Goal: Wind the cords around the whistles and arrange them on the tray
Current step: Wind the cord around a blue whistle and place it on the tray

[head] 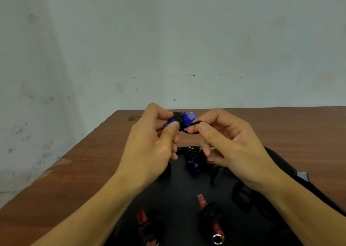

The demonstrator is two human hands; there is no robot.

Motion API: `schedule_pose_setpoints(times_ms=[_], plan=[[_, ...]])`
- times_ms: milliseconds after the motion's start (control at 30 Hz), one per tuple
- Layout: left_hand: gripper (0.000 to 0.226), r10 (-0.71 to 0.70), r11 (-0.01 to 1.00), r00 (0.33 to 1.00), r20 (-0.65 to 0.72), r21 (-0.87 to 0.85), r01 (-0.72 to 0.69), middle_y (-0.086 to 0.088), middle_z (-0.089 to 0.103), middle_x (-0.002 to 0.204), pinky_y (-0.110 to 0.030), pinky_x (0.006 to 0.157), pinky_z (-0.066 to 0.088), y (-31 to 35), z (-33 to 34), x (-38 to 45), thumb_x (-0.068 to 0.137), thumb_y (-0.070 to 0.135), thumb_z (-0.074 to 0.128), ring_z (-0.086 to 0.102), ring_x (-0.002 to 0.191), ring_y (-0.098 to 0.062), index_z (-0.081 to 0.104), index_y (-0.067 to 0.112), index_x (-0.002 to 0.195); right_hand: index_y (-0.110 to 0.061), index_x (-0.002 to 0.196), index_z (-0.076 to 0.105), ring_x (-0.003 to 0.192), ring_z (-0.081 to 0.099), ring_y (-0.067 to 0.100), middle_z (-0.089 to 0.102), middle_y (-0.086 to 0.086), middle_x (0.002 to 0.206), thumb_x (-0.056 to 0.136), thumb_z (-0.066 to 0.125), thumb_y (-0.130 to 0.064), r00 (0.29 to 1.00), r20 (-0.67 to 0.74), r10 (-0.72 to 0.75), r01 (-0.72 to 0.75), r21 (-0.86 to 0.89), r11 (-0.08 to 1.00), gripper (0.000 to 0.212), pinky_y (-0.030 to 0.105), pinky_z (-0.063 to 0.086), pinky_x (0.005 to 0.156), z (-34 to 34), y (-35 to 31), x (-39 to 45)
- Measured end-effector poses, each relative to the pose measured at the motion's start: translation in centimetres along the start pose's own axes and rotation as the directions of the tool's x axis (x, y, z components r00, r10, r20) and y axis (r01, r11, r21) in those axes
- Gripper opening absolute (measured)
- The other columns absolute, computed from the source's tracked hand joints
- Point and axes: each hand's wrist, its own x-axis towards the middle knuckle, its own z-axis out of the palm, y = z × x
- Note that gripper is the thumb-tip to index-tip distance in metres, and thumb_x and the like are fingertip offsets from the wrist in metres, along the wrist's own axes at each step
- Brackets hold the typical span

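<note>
The left hand [149, 142] grips a blue whistle [184, 118] between thumb and fingers and holds it raised above the table [93, 161], over the far edge of the black tray [177, 199]. A black cord [180, 123] is wound around the middle of this whistle. The right hand [228, 142] pinches the loose end of the cord between thumb and forefinger, just beside the whistle on its right; the two hands are close together, joined by the cord. The tray lies on the brown table below the hands. A second blue whistle [193, 163] with cord wound around it rests on the far part of the tray, between the hands. A red whistle [208, 159] lies just beside it, largely hidden by the right hand's fingers. Two more red whistles rest on the near part of the tray: one [147, 227] at the left and one [211, 219] at the right, each wrapped in black cord. A metal ring [217, 239] shows at the near end of the right one.
</note>
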Motion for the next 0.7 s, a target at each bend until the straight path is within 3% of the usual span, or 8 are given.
schedule_pose_setpoints(times_ms=[100, 167, 267, 333, 467, 700], plan=[[0.017, -0.008, 0.998, 1.0, 0.003, 0.07, 0.007, 0.0, 0.063, 0.064, -0.04, 0.051, 0.056, 0.0, 0.0, 0.0, 0.097, 0.009, 0.057, 0.06, 0.049, -0.02, 0.05, 0.024, 0.095, -0.01, 0.093, 0.064, 0.051, 0.048, 0.01, 0.071, 0.001, 0.088, 0.095, 0.057, -0.022, 0.999, 0.042, -0.015, 0.017, -0.048, 0.999, 0.014, 0.017, 0.039, 0.047, -0.1, -0.1, -0.1], [0.016, -0.025, 0.994, 0.999, 0.021, 0.105, 0.023, 0.0, 0.063, 0.064, -0.046, 0.053, 0.057, -0.1, -0.1, -0.1, 0.097, 0.01, 0.057, 0.06, 0.05, -0.022, 0.05, 0.024, 0.096, -0.021, 0.096, 0.066, 0.059, 0.056, 0.006, 0.068, -0.008, 0.083, 0.099, 0.056, -0.017, 0.998, 0.047, -0.04, 0.049, -0.209, 0.977, 0.011, 0.017, 0.045, 0.055, -0.2, 0.1, -0.1], [0.015, -0.037, 0.988, 0.997, 0.072, 0.154, 0.026, 0.002, 0.064, 0.067, -0.045, 0.052, 0.057, -0.2, -0.2, -0.2, 0.097, 0.011, 0.057, 0.061, 0.053, -0.023, 0.05, 0.024, 0.097, -0.035, 0.097, 0.066, 0.071, 0.059, 0.017, 0.064, -0.008, 0.082, 0.099, 0.054, -0.024, 0.993, 0.046, -0.111, 0.12, -0.46, 0.88, 0.016, 0.028, 0.052, 0.061, -0.3, 0.4, 0.0], [0.017, -0.025, 0.983, 0.995, 0.098, 0.185, 0.007, 0.006, 0.064, 0.067, -0.042, 0.052, 0.057, -0.2, -0.2, -0.3, 0.097, 0.011, 0.057, 0.06, 0.052, -0.016, 0.05, 0.027, 0.095, -0.034, 0.098, 0.066, 0.072, 0.058, 0.018, 0.065, -0.009, 0.083, 0.097, 0.053, -0.026, 0.985, 0.041, -0.165, 0.16, -0.561, 0.812, 0.015, 0.019, 0.047, 0.059, -0.5, 0.4, 0.1], [0.015, 0.016, 0.964, 0.987, 0.161, 0.259, -0.058, 0.009, 0.061, 0.067, -0.044, 0.06, 0.058, -0.4, 0.0, -0.5, 0.096, 0.013, 0.059, 0.061, 0.057, -0.005, 0.051, 0.026, 0.096, -0.033, 0.096, 0.067, 0.066, 0.056, 0.016, 0.067, -0.01, 0.084, 0.097, 0.055, -0.023, 0.978, -0.026, -0.208, 0.152, -0.595, 0.79, 0.015, 0.015, 0.041, 0.057, -0.8, 0.6, 0.2], [0.019, 0.057, 0.954, 0.972, 0.226, 0.276, -0.12, 0.01, 0.065, 0.077, -0.048, 0.06, 0.055, -0.4, -0.3, -0.7, 0.097, 0.016, 0.058, 0.062, 0.06, -0.011, 0.049, 0.032, 0.098, -0.033, 0.095, 0.071, 0.068, 0.062, 0.018, 0.07, -0.007, 0.08, 0.096, 0.059, -0.027, 0.97, -0.117, -0.212, 0.117, -0.54, 0.833, 0.013, 0.032, 0.05, 0.061, -0.5, 1.1, 0.4]])
